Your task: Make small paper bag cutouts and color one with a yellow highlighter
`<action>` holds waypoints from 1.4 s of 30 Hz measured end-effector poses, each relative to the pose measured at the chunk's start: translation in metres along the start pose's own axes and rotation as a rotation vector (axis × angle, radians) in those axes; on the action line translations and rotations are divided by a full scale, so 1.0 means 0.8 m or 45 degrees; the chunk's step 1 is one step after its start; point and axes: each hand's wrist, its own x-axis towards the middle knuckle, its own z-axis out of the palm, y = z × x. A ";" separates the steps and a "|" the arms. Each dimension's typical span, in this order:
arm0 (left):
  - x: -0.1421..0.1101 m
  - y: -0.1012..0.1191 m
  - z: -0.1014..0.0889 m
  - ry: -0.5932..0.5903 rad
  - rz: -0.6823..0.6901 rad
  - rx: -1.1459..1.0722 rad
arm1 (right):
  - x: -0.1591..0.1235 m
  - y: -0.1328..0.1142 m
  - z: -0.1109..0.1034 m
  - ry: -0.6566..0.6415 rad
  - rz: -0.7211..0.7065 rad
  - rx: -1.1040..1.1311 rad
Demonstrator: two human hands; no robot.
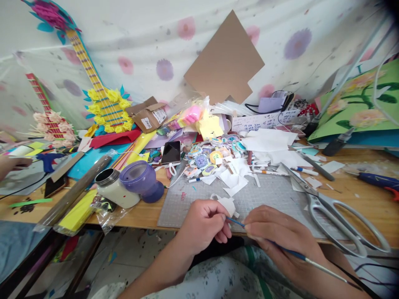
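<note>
My left hand (202,224) is closed around a small white paper piece (227,204) at the near edge of the grey cutting mat (268,195). My right hand (277,236) pinches a thin blue-handled paintbrush (299,255), whose tip (229,219) points left and meets the paper piece by my left fingers. Both hands hover just over the front edge of the wooden table (368,195).
Large silver scissors (336,211) lie on the right of the mat. White paper scraps (268,143) and round stickers (205,158) crowd the middle. A purple cup (141,180), a white jar (114,187), a phone (171,152) and a blue glue gun (378,181) lie around. Another person's hand (9,164) shows at far left.
</note>
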 end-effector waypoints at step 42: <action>0.006 0.002 0.000 0.016 -0.049 -0.080 | 0.006 0.008 -0.002 -0.078 -0.096 -0.121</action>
